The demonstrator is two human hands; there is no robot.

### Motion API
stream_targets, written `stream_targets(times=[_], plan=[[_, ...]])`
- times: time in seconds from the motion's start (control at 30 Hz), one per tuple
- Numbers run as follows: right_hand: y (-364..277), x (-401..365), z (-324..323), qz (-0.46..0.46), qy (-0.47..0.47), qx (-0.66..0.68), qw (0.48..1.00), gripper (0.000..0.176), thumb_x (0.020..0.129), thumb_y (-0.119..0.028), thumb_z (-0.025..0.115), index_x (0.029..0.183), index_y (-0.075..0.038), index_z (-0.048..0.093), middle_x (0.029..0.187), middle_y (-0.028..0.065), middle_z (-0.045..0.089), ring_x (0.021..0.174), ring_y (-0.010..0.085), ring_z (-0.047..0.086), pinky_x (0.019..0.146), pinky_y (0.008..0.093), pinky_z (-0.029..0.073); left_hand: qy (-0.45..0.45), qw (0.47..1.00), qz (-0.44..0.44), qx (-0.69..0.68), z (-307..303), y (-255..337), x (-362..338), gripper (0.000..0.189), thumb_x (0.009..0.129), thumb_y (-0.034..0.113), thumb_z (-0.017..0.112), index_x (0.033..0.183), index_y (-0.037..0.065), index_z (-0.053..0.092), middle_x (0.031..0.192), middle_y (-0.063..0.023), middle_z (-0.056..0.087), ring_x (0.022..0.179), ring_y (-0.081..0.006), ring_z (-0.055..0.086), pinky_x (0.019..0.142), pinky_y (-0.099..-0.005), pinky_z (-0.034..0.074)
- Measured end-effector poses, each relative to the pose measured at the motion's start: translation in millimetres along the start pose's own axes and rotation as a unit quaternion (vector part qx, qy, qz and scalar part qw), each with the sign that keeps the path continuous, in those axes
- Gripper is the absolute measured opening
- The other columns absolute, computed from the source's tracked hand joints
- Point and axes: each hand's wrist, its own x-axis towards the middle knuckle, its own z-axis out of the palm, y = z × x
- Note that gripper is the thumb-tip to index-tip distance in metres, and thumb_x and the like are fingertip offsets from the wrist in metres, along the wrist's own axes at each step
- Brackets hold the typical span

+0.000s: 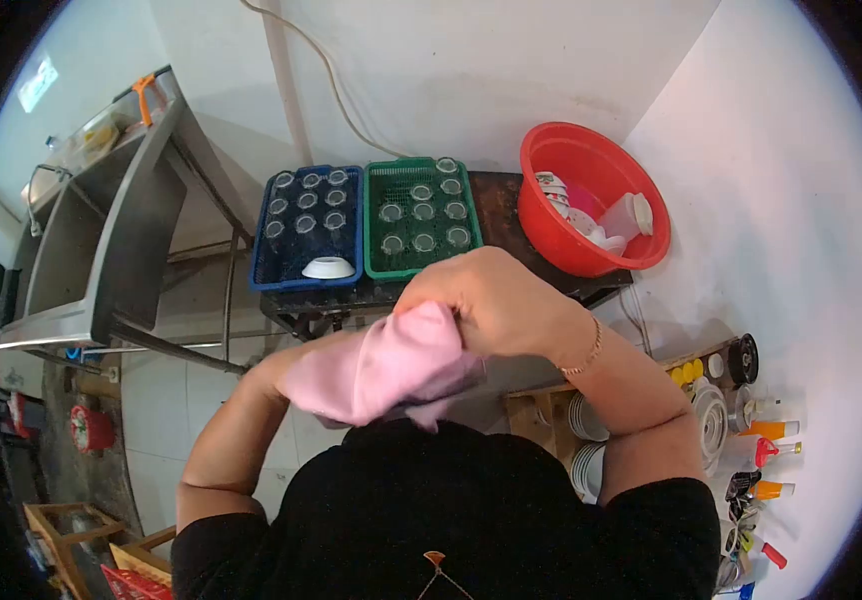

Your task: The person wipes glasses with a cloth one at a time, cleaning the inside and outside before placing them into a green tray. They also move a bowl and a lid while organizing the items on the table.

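Observation:
In front of my chest a pink cloth is bunched up between both hands. My right hand is closed on its upper right part, with the fingers curled into the folds. The cloth drapes over my left hand, which reaches in from the left; its fingers are hidden underneath. Just beyond the hands stand a green basket and a blue basket, both with upturned clear glasses inside. A white bowl lies near the front of the blue basket.
A large red basin with bowls and a plastic jug stands right of the baskets on a dark table. At left is a metal sink unit. Plates, bottles and utensils crowd a low shelf at lower right.

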Motion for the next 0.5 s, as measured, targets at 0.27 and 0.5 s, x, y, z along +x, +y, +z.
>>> stream_targets(times=[0.27, 0.5], plan=[[93, -23, 126, 0.374, 0.075, 0.595, 0.708, 0.027, 0.086, -0.020, 0.065, 0.102, 0.001, 0.065, 0.094, 0.0051, 0.066, 0.082, 0.0108, 0.060, 0.072, 0.0247, 0.050, 0.147, 0.915, 0.146, 0.346, -1, -9, -8, 0.069, 0.053, 0.013, 0.073, 0.117, 0.004, 0.048, 0.092, -0.0142, 0.056, 0.081, -0.0344, 0.059, 0.068, -0.0409, 0.049], [94, -22, 93, 0.239, 0.043, 0.426, 0.872, 0.026, 0.080, -0.011, 0.067, 0.103, 0.002, 0.064, 0.094, 0.0056, 0.067, 0.085, 0.0105, 0.060, 0.079, 0.0265, 0.048, 0.211, 0.918, 0.139, 0.307, 31, -28, 2, 0.074, 0.052, 0.016, 0.076, 0.119, 0.006, 0.045, 0.091, -0.0125, 0.055, 0.081, -0.0315, 0.059, 0.068, -0.0405, 0.050]])
